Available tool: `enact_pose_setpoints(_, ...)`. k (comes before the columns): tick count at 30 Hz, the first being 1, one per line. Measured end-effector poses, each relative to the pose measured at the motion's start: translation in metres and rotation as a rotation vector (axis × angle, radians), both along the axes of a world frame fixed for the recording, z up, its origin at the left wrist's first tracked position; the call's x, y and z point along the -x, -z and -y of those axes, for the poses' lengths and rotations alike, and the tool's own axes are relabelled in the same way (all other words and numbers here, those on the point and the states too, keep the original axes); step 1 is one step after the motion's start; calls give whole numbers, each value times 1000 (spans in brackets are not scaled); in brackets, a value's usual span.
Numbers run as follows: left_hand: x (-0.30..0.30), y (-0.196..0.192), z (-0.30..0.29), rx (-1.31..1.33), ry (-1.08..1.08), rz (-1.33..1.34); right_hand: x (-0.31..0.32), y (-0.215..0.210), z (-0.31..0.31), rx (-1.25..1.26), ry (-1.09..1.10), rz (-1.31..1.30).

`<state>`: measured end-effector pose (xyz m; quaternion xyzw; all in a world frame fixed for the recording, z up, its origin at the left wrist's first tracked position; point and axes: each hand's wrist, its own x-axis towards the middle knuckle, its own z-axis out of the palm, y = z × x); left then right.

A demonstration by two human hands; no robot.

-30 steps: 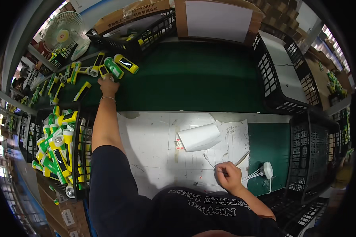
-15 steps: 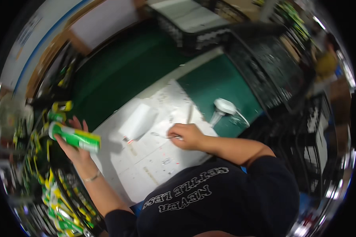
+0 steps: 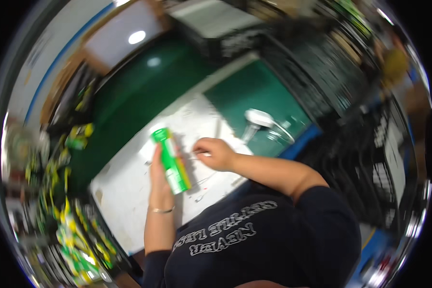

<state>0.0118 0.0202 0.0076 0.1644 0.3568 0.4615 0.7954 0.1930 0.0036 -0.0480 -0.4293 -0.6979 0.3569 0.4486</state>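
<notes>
My left hand (image 3: 158, 173) is wrapped round a green and yellow cylinder (image 3: 172, 163) with a narrower neck near its far end. It is tilted above the white board (image 3: 125, 201) on the bench. To the right of it, my right hand (image 3: 215, 153) is closed in a pinch. A small thin thing shows at its fingertips, too blurred to name. Behind the left hand lies a pale object that is mostly hidden. A white device with a rounded head (image 3: 259, 117) lies on the green mat (image 3: 269, 91), right of the board.
Black crates (image 3: 297, 77) stand along the right and far right. Green and yellow items (image 3: 74, 240) are heaped at the lower left. A box with a pale top (image 3: 213, 19) stands at the back. Far right, a person in yellow (image 3: 395, 65) is blurred.
My left hand has brought the green and yellow cylinder from the left edge of the board to over its middle, beside my right hand. The right hand keeps its pinch.
</notes>
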Motion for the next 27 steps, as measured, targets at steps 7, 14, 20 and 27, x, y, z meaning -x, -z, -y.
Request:
enact_pose_setpoints(7, 1, -3, 10, 32, -26, 23, -1, -14, 11, 157, -2, -83)
enact_pose_setpoints(14, 4, 1, 3, -110, -90, -45, 0, -73, 3, -215, -43, 206)
enact_pose_setpoints(20, -6, -6, 11, -351, -71, -371, 12, -92, 8, -608, -130, 691)
enact_pose_setpoints(27, 8, 2, 10, -334, -199, -350, 14, -92, 35, -572, -461, 603)
